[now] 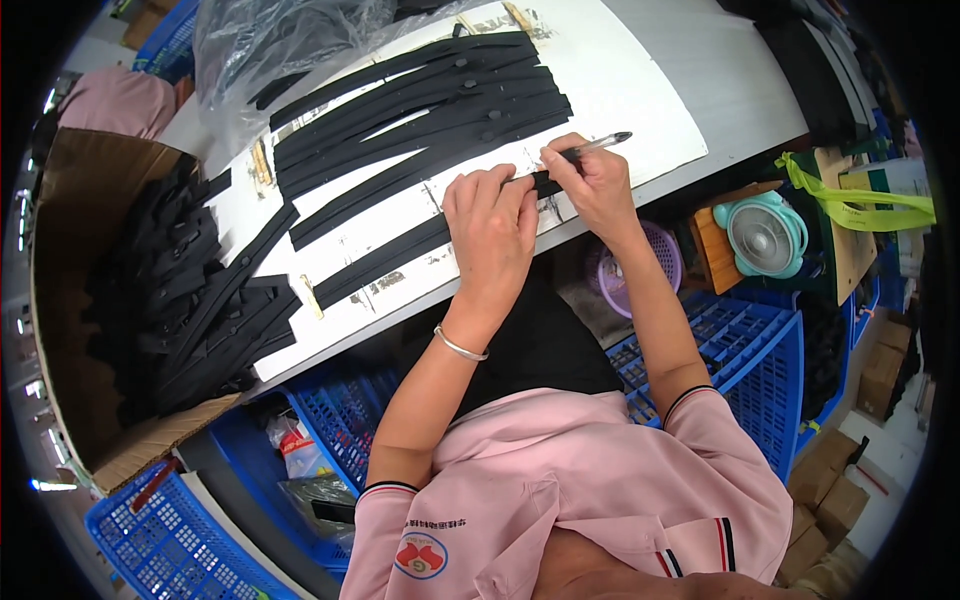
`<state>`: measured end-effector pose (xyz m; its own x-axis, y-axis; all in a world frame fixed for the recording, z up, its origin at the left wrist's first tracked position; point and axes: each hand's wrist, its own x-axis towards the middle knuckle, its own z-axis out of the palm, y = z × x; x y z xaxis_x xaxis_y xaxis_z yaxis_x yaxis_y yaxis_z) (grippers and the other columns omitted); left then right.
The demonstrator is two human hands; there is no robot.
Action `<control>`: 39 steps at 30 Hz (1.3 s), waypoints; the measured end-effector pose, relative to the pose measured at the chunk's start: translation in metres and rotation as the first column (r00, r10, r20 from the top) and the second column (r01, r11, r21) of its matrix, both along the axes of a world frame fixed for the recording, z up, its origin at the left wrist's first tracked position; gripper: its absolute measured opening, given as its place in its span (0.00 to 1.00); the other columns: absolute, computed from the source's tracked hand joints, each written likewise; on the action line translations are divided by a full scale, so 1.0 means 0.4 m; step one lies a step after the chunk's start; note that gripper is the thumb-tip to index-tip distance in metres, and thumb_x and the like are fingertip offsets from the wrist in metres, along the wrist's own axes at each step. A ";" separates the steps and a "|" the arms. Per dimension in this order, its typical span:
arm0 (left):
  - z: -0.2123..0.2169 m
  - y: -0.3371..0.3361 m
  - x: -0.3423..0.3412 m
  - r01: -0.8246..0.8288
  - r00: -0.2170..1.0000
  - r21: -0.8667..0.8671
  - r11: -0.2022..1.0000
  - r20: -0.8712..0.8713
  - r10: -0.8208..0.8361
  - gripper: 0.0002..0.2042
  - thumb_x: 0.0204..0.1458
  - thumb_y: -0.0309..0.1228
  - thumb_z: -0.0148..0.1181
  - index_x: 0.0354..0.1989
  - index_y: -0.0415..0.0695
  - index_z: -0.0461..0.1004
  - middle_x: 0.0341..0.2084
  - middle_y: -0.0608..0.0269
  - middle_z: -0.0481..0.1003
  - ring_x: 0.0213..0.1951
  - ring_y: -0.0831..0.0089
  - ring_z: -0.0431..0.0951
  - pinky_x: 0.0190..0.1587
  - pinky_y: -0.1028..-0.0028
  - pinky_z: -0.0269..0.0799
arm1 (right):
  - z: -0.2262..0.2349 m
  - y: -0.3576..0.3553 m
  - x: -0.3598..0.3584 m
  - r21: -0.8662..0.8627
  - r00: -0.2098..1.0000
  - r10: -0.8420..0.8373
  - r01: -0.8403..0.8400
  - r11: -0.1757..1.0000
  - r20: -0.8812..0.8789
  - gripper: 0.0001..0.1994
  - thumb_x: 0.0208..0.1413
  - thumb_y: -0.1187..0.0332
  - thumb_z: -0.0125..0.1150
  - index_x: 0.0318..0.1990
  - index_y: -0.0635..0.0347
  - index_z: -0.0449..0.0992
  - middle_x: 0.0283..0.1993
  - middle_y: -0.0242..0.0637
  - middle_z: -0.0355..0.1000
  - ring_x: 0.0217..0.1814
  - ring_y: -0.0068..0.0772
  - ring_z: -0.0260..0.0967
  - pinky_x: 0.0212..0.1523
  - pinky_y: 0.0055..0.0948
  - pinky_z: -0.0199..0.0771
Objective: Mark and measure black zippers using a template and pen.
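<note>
A black fabric strip (390, 255) lies along the near edge of a white marked board (655, 115). My left hand (490, 230) presses on this strip with bent fingers, holding it against the board near its right end. Close by on the right, my right hand (598, 195) is closed around a pen (600, 145) with a clear barrel, which sticks out to the upper right. The right fingertips are at the strip's end, and whether they touch it is hard to make out. Several more black strips (420, 120) are laid side by side beyond my hands, with small dark round pieces on them.
A cardboard box (75, 200) heaped with black strips (170, 280) stands at the left. Clear plastic sheeting (260, 60) lies at the back. Below the table edge are blue crates (755, 350), a purple basket (640, 270) and a teal fan (765, 235). A person's pink garment (115, 100) shows far left.
</note>
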<state>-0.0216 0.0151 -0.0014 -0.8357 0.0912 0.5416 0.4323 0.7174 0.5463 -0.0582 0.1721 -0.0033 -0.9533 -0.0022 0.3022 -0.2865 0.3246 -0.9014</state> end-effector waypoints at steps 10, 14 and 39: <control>-0.007 -0.003 0.000 -0.010 1.000 0.014 1.000 -0.013 0.010 0.08 0.48 0.24 0.69 0.38 0.41 0.83 0.42 0.63 0.79 0.48 0.61 0.75 0.58 0.62 0.65 | 0.001 0.019 0.007 0.033 0.993 0.112 -0.114 0.993 0.048 0.07 0.57 0.71 0.63 0.31 0.67 0.79 0.20 0.33 0.71 0.22 0.16 0.62 0.24 0.24 0.62; -0.005 -0.020 0.007 -0.003 1.000 0.013 1.000 -0.004 0.003 0.10 0.48 0.24 0.69 0.40 0.42 0.82 0.45 0.60 0.78 0.50 0.58 0.75 0.58 0.59 0.65 | -0.007 0.007 0.000 0.023 0.992 0.129 -0.129 0.991 0.001 0.08 0.58 0.70 0.63 0.31 0.66 0.79 0.20 0.35 0.73 0.23 0.19 0.67 0.25 0.25 0.66; 0.003 -0.481 0.012 -0.376 0.910 -0.390 0.841 0.018 0.415 0.20 0.56 0.21 0.54 0.59 0.37 0.72 0.64 0.45 0.67 0.72 0.50 0.59 0.74 0.41 0.38 | -0.057 0.056 0.003 -0.225 0.997 -0.037 0.050 0.973 0.063 0.06 0.67 0.69 0.60 0.39 0.61 0.80 0.36 0.28 0.76 0.29 0.11 0.64 0.28 0.12 0.61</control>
<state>-0.0166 -0.1774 -0.0001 -0.8903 -0.0819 0.4479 0.0267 0.9726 0.2310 -0.0569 0.1943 -0.0262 -0.9668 0.1016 0.2343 -0.2218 0.1209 -0.9676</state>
